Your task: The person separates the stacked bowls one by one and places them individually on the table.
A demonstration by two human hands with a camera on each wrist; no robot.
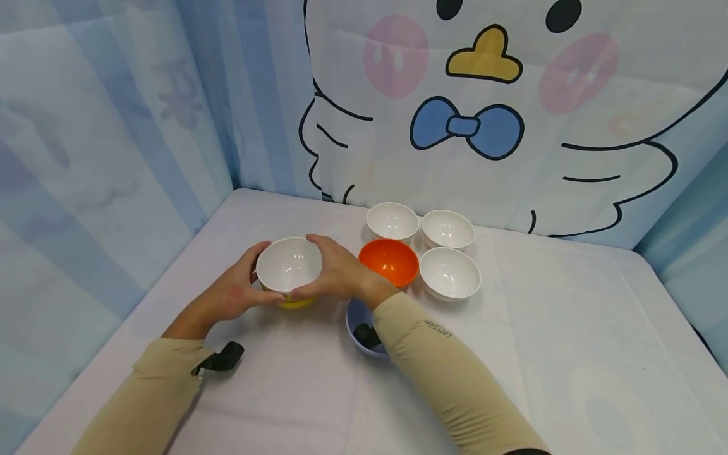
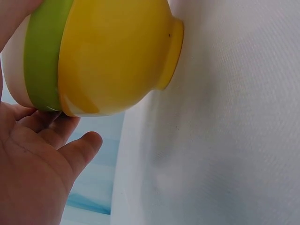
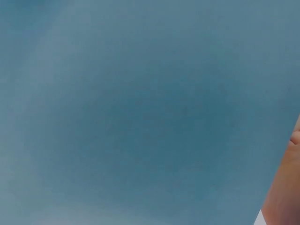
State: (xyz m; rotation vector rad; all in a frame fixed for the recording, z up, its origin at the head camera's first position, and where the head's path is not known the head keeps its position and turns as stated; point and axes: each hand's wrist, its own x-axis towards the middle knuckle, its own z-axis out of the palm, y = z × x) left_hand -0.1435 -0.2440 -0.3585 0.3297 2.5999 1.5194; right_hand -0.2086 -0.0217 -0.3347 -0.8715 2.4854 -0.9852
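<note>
My left hand (image 1: 236,291) and right hand (image 1: 339,268) grip a nested stack of bowls from both sides, at the table's left. A white bowl (image 1: 289,264) is on top; below its rim a green bowl (image 2: 42,56) shows as a band. The yellow bowl (image 2: 117,51) is lowest, its foot close over the tablecloth. Both thumbs lie along the near side of the stack. Under my right forearm stands a blue bowl (image 1: 354,316), partly hidden by the sleeve, with a black object (image 1: 366,335) over its inside. Blue surface (image 3: 140,112) fills most of the right wrist view.
An orange bowl (image 1: 389,261) stands just right of my right hand. Around it are white bowls: one at the back (image 1: 392,221), a second white bowl (image 1: 448,229) and a third white bowl (image 1: 450,273). A printed curtain (image 1: 273,126) borders the white-clothed table (image 1: 569,328).
</note>
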